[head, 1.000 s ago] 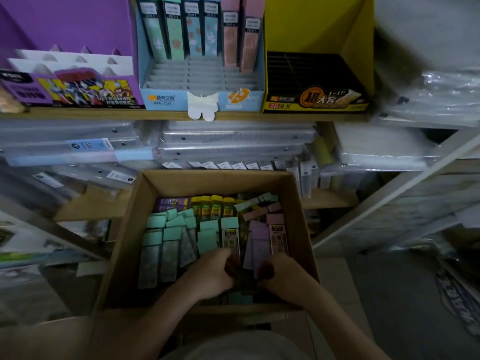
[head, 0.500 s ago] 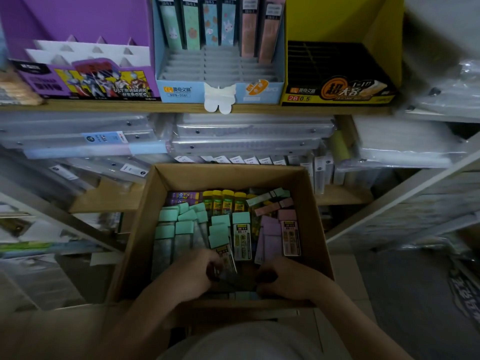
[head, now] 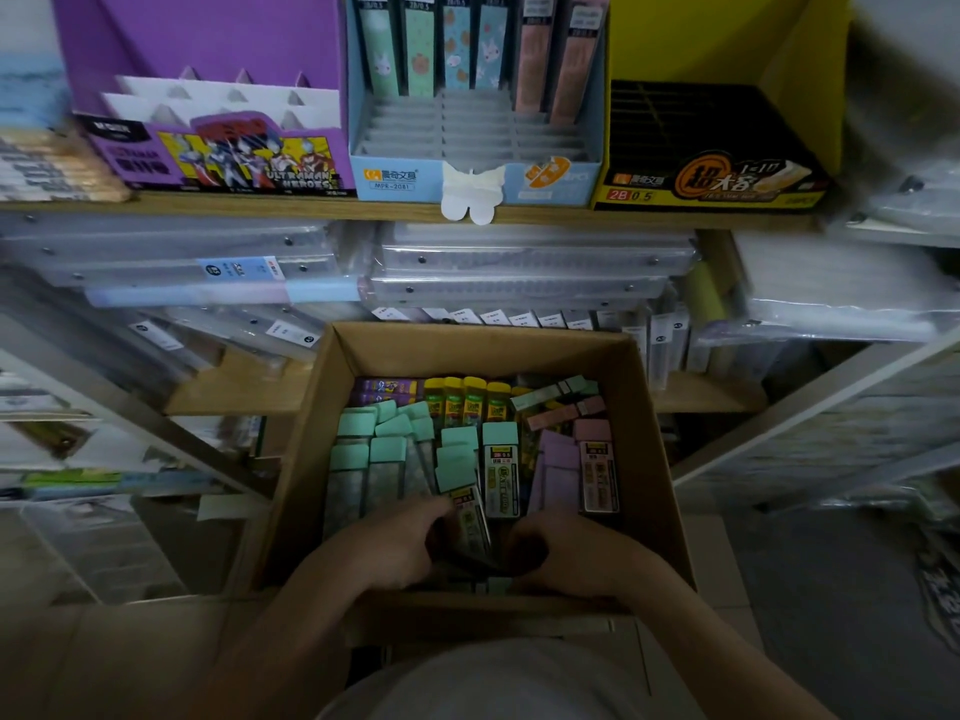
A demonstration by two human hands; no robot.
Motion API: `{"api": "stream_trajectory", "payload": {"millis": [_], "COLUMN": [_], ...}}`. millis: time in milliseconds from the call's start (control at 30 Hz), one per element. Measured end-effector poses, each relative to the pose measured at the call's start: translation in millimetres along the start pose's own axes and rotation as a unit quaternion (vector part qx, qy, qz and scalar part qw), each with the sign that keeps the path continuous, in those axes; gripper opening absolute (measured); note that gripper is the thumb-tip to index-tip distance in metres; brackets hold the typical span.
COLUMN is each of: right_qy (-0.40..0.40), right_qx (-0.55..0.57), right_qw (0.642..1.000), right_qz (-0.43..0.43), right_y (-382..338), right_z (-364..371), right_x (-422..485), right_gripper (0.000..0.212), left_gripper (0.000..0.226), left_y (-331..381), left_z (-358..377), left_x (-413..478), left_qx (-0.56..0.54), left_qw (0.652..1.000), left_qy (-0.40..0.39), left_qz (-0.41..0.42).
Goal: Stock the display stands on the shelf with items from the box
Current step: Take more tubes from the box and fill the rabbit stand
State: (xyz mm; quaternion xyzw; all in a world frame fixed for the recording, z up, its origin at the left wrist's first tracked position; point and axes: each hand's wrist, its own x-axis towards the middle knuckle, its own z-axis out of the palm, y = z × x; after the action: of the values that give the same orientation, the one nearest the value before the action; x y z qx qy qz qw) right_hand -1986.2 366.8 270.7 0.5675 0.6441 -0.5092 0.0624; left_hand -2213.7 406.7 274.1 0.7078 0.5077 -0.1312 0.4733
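Looking down, I see both hands low at the near end of the box (head: 311,459). A teal-capped case (head: 467,506) leans tilted between them, cap end pointing away. The left hand (head: 395,543) curls round its lower end, one fingertip touching its left edge, so this grip is narrow and holding the case. The right hand (head: 576,558) sits just right of the case, fingers curled down into shadow; I cannot tell whether it holds anything. Beyond the hands, packs (head: 384,459) fill the box: teal-capped at left, purple and pink at right, yellow-capped along the far wall. Clear folders (head: 519,272) are stacked behind the box. Above them the shelf (head: 260,204) carries a purple stand (head: 208,44), a blue stand (head: 384,174) with packs standing in its back row, and a yellow stand (head: 727,44).
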Motion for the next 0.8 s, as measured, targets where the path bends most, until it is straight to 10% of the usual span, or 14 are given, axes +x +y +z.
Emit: {"api": "stream_trajectory", "payload": {"millis": [800], "right_qy": [-0.068], "right_qx": [-0.042], "right_qw": [0.997], "right_qz": [0.012], "right_y": [-17], "right_z": [-1], "right_x": [9], "right_gripper": [0.043], "left_gripper": [0.025], "left_y": [-4], "left_z": [2], "left_x": [4], "left_qx": [0.020], "left_qw": [0.999], "left_qy": [-0.005], "left_qz": [0.036]}}
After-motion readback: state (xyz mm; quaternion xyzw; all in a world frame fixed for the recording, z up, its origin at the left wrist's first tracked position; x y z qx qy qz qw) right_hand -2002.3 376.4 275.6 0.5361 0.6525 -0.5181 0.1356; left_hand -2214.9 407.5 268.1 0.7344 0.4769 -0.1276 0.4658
